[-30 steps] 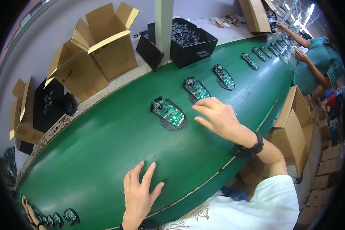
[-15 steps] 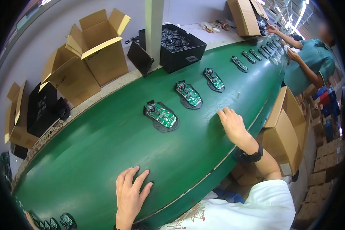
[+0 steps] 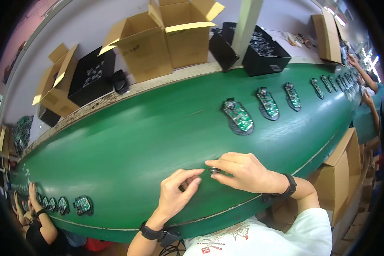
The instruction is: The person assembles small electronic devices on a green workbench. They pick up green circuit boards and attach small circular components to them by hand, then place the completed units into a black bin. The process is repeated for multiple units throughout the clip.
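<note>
Over the near middle of the green conveyor belt (image 3: 158, 141), my right hand (image 3: 243, 171) pinches a small round black part (image 3: 214, 170) between thumb and fingers. My left hand (image 3: 177, 192) is just left of that part, its fingers curled. Its thumb and index tips are a little apart, with nothing visible between them. Beyond my right hand lies a black mouse-shaped base with a green circuit board (image 3: 239, 117). A second board on a black base (image 3: 267, 104) and a third (image 3: 292, 97) lie farther right.
Behind the belt stand open cardboard boxes (image 3: 147, 51), a black bin of dark parts (image 3: 266, 59) and a post (image 3: 245, 32). More boards (image 3: 82, 205) lie at left, near another person's hand (image 3: 33, 195). A cardboard box (image 3: 339, 175) stands right, below another person's arm (image 3: 367, 79).
My view has swung left, so the boards and boxes sit farther right in it. My hands, earlier spread apart, have come together, and my right hand now holds the small round black part.
</note>
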A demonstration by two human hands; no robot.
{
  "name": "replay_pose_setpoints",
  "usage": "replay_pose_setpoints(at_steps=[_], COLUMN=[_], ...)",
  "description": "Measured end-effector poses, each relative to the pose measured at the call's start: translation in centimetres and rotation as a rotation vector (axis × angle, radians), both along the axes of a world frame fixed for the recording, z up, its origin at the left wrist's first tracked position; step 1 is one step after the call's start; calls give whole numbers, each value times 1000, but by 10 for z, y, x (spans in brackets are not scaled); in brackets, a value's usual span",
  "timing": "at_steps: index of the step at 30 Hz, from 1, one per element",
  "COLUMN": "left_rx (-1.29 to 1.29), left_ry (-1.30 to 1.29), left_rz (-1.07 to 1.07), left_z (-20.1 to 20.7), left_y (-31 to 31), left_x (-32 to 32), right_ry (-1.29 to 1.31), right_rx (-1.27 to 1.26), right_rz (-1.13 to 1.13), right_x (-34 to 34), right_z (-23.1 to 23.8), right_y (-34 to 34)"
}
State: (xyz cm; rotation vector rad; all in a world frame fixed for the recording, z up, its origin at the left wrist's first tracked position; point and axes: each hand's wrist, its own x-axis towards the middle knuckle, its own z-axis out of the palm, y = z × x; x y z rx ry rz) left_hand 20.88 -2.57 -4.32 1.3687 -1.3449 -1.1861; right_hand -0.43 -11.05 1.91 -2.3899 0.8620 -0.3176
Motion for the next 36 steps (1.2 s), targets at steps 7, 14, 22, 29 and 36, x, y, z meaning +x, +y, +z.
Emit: replay_pose_setpoints(at_steps=[7,14,22,29,36], left_rx=[15,216,326,174,94], left_ry=[27,207,331,273,109], left_rz=[-37,2,-14,-36,-121], left_z=[-6,-8,-12,-17,-4], left_y=[4,4,5,9,3], left_x=[5,6,15,16,16], right_ry=[-89,-171,-301,-327,-343], right_rx=[311,219,-31,-42,-104], right_rz=[32,76,153,106,125], right_x=[11,13,14,18,19], right_z=[-21,-34,-46,-42,-48], right_y=[6,7,-1,0,4])
